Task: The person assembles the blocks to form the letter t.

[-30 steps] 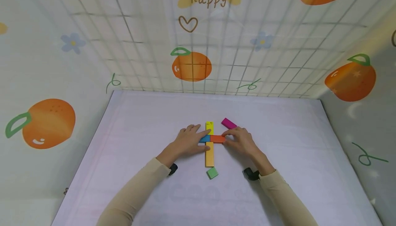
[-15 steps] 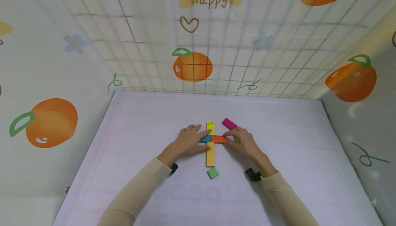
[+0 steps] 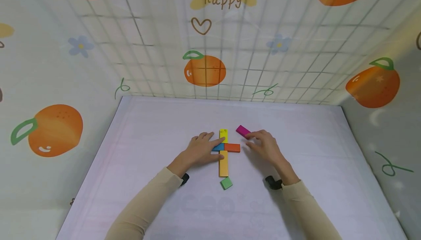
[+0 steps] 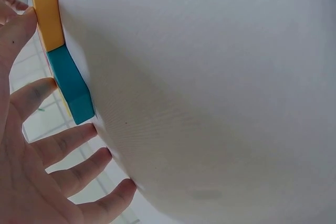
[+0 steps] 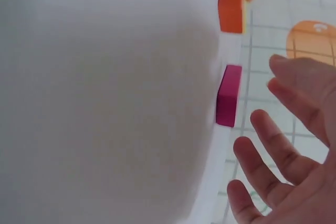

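Small blocks form a cross in the head view: a yellow block (image 3: 223,132) at the top, a blue block (image 3: 218,147) at left, an orange-red block (image 3: 232,148) at right and a long amber block (image 3: 223,168) below. My left hand (image 3: 198,149) spreads its fingers over the cross, thumb at the amber block and index finger by the blue and yellow ones. The left wrist view shows the thumb beside the amber block (image 4: 47,11). My right hand (image 3: 267,148) has its relaxed fingers near a magenta block (image 3: 242,130); in the right wrist view they stand apart from that block (image 5: 228,98).
A green square block (image 3: 226,183) lies just below the amber one. All of it rests on a white table (image 3: 148,123). Patterned cloth walls (image 3: 158,61) with orange prints and a grid stand behind and on both sides.
My right hand has let go of the orange-red block's outer end and moved right and slightly up to the magenta block. The left hand and the cross have stayed in place.
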Action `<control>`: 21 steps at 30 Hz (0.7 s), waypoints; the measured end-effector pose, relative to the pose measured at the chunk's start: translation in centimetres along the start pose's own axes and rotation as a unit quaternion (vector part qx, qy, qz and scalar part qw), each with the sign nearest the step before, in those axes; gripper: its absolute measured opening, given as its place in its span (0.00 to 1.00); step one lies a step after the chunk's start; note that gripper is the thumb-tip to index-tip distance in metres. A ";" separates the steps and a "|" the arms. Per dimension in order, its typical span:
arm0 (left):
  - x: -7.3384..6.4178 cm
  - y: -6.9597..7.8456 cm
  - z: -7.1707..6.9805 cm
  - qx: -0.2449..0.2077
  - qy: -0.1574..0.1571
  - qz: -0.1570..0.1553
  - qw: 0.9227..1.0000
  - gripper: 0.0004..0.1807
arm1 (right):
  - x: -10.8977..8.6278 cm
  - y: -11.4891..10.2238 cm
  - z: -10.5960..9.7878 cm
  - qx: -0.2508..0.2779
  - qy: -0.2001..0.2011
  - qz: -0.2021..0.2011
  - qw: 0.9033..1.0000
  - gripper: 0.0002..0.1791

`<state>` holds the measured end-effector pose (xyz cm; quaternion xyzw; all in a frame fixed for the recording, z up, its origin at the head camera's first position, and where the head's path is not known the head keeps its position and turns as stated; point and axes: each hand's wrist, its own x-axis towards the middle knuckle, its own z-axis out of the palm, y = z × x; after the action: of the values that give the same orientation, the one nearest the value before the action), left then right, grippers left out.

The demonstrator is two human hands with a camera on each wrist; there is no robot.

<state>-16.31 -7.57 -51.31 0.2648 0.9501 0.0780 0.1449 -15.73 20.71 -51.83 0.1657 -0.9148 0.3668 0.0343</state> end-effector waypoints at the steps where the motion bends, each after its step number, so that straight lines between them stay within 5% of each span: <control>1: 0.0 0.0 0.0 0.000 0.000 0.000 1.000 0.42 | 0.1 0.2 -0.1 0.001 0.007 0.000 1.000 0.14; 10: 0.1 -0.1 0.1 -0.001 -0.007 -0.004 1.000 0.42 | 0.8 1.5 -0.5 -0.002 0.029 0.042 0.999 0.14; 21: 0.2 -0.2 0.3 -0.001 -0.003 -0.002 1.000 0.42 | 1.5 1.8 -0.1 -0.046 -0.003 0.100 0.994 0.22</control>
<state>-16.50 -7.61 -51.72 0.2632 0.9501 0.0779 0.1480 -17.76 21.58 -52.66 0.0722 -0.9427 0.3257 0.0025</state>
